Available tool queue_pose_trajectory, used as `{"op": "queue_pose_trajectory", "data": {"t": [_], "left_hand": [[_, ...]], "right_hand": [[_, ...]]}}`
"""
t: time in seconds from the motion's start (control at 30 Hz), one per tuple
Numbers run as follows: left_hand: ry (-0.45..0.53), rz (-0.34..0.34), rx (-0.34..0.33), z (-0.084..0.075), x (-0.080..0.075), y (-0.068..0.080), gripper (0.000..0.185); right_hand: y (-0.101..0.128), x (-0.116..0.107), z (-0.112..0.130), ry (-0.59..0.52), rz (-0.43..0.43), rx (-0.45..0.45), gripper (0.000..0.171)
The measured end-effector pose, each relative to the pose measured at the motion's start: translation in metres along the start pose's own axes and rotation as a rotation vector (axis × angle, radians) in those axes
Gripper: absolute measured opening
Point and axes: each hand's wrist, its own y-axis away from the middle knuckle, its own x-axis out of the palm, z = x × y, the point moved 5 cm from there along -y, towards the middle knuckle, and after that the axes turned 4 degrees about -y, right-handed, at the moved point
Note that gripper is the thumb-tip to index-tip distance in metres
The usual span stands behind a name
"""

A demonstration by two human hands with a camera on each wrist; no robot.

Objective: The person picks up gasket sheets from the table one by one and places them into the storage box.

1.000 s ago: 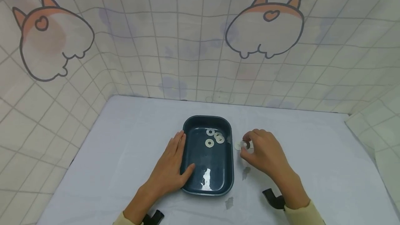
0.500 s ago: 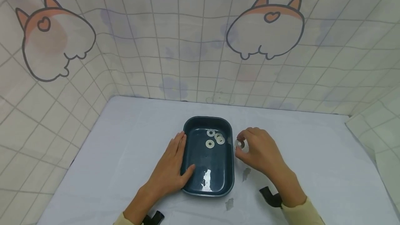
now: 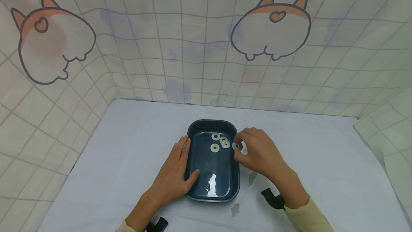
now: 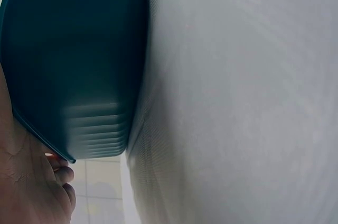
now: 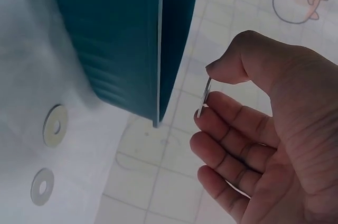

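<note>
A dark teal tray (image 3: 193,189) stands mid-table with three flat metal washers (image 3: 215,148) lying in its far half. My left hand (image 3: 175,173) rests flat against the tray's left rim, thumb hooked over the edge; the left wrist view shows the tray's outer wall (image 4: 74,60) beside the palm. My right hand (image 3: 257,153) hovers over the tray's right rim and pinches a washer (image 3: 237,146) between thumb and forefinger. In the right wrist view that washer (image 5: 205,96) is held on edge close to the tray wall (image 5: 132,44).
Two more washers (image 5: 55,125) lie on the white cloth by the tray's right side, one (image 3: 244,151) just visible under my right hand. Small grey spots (image 3: 252,177) mark the cloth. A tiled curtain with cartoon prints walls the table's back and sides.
My right hand lifted a washer from the cloth and carried it left, from beside the tray to over its right rim. The left hand stayed put.
</note>
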Motion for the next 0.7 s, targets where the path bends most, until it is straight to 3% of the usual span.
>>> {"op": "queue_pose_trajectory", "data": {"t": [0.33,0.57,0.7], "left_hand": [[0.014,0.005,0.0,-0.0003,-0.0004,-0.0005,0.097],[0.013,-0.009,0.005,0.0,-0.0006,-0.0002,0.098],[0.015,-0.004,0.004,0.0002,-0.0007,0.0002,0.098]], "right_hand": [[-0.0002,0.0051,0.0099,-0.013,0.037,-0.073,0.021],[0.0026,0.0099,0.01,-0.036,0.108,-0.053,0.047],[0.0054,0.0072,0.0054,-0.047,0.09,-0.03,0.045]]}}
